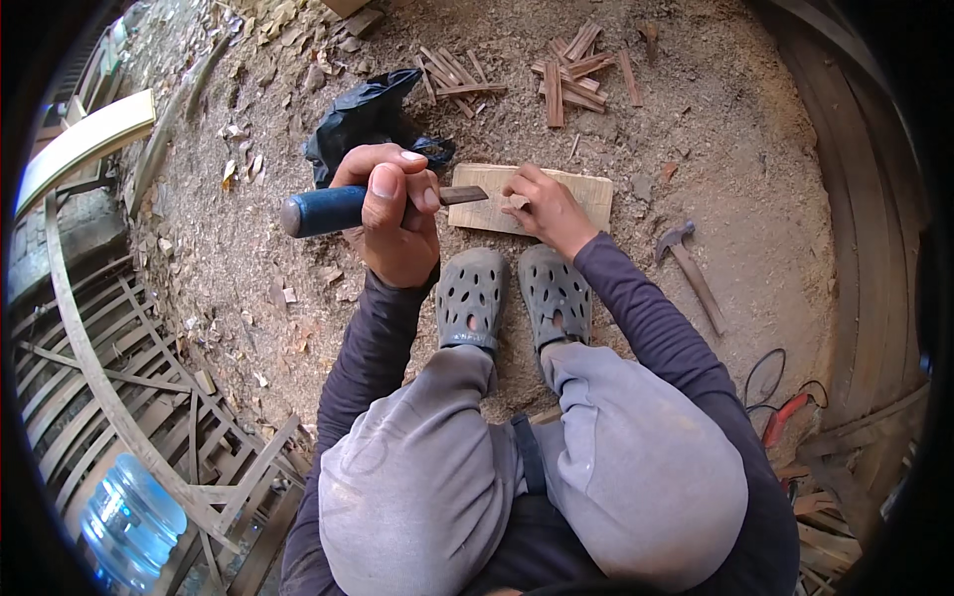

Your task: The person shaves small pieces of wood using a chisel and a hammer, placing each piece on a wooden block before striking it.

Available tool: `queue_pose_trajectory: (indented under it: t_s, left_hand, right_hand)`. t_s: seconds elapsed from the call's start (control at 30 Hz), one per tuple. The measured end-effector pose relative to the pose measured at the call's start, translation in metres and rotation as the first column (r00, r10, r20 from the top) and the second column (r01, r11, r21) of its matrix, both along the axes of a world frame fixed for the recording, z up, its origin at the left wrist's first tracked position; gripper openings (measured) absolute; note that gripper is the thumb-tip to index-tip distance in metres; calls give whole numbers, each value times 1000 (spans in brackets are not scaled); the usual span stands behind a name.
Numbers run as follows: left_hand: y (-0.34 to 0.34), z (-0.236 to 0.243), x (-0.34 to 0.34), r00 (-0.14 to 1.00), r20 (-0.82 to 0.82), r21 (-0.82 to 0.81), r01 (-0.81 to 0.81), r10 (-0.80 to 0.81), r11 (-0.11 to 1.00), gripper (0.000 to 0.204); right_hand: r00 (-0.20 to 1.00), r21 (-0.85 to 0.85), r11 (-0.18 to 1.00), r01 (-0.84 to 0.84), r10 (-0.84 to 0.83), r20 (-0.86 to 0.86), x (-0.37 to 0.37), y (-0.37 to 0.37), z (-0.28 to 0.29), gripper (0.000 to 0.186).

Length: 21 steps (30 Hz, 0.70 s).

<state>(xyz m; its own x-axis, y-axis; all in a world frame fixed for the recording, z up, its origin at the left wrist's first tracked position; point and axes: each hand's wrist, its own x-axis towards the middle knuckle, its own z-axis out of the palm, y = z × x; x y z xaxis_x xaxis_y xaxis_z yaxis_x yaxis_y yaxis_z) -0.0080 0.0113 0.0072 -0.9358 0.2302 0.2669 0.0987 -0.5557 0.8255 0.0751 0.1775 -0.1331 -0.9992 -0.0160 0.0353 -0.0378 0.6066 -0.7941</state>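
My left hand (393,214) grips a chisel (323,210) by its blue handle, held sideways, its flat metal blade pointing right over a pale wooden board (581,209) on the ground. My right hand (547,209) is at the board's middle, thumb and fingers closed around a small piece of wood (514,203) near the blade's tip. The board lies just beyond my grey perforated clogs (467,283).
A black plastic bag (358,119) lies behind my left hand. Split wood sticks (571,79) are piled beyond the board. A hammer (696,273) and red tool (785,417) lie at right. Curved wooden frames (89,348) and a blue water jug (129,512) are at left.
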Motion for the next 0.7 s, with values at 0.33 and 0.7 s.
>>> queue_pose_trajectory:
  t_s: [0.33,0.7]
  left_hand:
    - [13,3,1,977,33,63,209,-212,976,40]
    - [10,3,-5,953,-16,-159,296,-302,942,37]
  right_hand:
    - [995,172,983,-64,77,-69,-6,1,-9,11]
    - [988,195,974,-116,133,-75,-10,1,-8,5]
